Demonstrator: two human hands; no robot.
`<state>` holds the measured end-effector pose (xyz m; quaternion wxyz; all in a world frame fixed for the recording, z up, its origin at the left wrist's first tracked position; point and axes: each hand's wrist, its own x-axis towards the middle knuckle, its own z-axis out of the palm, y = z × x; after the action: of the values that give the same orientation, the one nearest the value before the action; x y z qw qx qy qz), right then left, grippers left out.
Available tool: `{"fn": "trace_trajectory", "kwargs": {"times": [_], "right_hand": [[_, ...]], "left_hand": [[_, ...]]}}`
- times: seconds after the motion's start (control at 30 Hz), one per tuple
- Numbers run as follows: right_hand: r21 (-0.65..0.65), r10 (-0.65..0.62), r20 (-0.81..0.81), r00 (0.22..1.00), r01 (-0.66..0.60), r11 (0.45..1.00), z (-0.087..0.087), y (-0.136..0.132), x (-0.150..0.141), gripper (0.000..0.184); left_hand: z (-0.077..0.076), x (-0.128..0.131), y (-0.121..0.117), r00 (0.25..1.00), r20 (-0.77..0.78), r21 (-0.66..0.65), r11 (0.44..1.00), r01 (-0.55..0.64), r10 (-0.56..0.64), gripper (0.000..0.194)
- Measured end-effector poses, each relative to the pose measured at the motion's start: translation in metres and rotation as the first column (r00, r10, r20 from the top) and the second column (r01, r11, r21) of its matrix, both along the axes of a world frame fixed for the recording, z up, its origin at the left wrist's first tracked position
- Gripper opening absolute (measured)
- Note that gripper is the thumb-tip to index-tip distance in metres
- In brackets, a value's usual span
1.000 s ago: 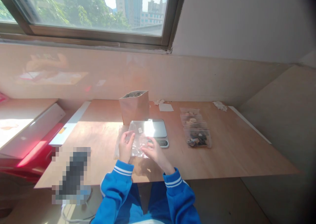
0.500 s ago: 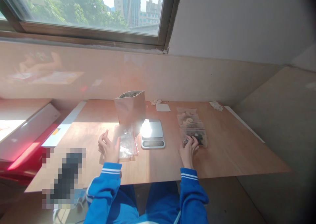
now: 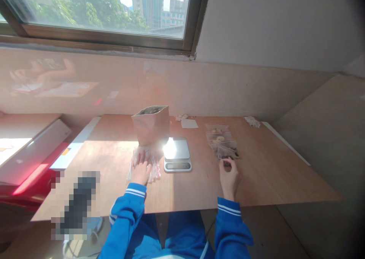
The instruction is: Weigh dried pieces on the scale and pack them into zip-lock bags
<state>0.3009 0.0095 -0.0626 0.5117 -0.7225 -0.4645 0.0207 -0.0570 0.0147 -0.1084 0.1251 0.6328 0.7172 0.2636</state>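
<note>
My left hand (image 3: pixel 141 168) lies flat with fingers spread on a pile of clear plastic zip bags (image 3: pixel 154 164) on the wooden table (image 3: pixel 114 156). My right hand (image 3: pixel 229 174) pinches the near edge of a small clear bag with dark contents (image 3: pixel 227 151) and tilts it up. Two more filled clear bags (image 3: pixel 218 134) lie in a row behind it. A small silver kitchen scale (image 3: pixel 176 153) sits between my hands. A brown paper stand-up pouch (image 3: pixel 151 125), open at the top, stands behind the zip bags.
A white paper slip (image 3: pixel 189 123) and crumpled white scraps (image 3: pixel 252 121) lie near the table's far edge by the wall. A white board (image 3: pixel 74 149) and red surface sit to the left. A pixelated dark object (image 3: pixel 76 204) is at the near left edge.
My left hand let go of the clear bag and came down flat on the pile. My right hand moved right to the row of filled bags and lifted the nearest one's edge.
</note>
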Motion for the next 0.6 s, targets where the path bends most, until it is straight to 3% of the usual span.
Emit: {"fn": "trace_trajectory", "kwargs": {"times": [0.07,0.13,0.2,0.3,0.4,0.5,0.6], "right_hand": [[0.029,0.086,-0.132,0.987,-0.083,0.996,0.028,-0.004,-0.011,0.031],[0.065,0.198,-0.268,0.943,-0.188,0.980,0.055,-0.009,-0.027,0.035],[0.093,0.335,-0.403,0.852,-0.326,0.941,0.077,-0.013,-0.048,0.038],[0.112,0.552,-0.560,0.618,-0.604,0.789,0.099,-0.020,-0.081,0.038],[0.119,0.624,-0.643,0.444,-0.747,0.654,0.106,-0.024,-0.105,0.038],[0.112,0.627,-0.643,0.440,-0.756,0.645,0.096,-0.023,-0.115,0.036],[0.092,0.562,-0.542,0.624,-0.621,0.778,0.079,-0.019,-0.124,0.036]], "left_hand": [[0.010,0.002,-0.001,0.996,0.082,0.052,0.998,-0.030,0.026,0.034],[0.030,0.011,-0.006,0.980,0.195,0.162,0.985,-0.062,0.029,0.040],[0.055,0.025,-0.013,0.942,0.325,0.225,0.974,0.005,-0.080,0.048],[0.091,0.045,-0.024,0.842,0.480,0.233,0.961,0.148,-0.246,0.057],[0.107,0.053,-0.031,0.739,0.608,0.180,0.956,0.230,-0.292,0.050],[0.106,0.050,-0.034,0.690,0.688,0.092,0.969,0.227,-0.227,0.028],[0.100,0.049,-0.037,0.642,0.750,0.097,0.987,0.130,-0.158,0.034]]}}
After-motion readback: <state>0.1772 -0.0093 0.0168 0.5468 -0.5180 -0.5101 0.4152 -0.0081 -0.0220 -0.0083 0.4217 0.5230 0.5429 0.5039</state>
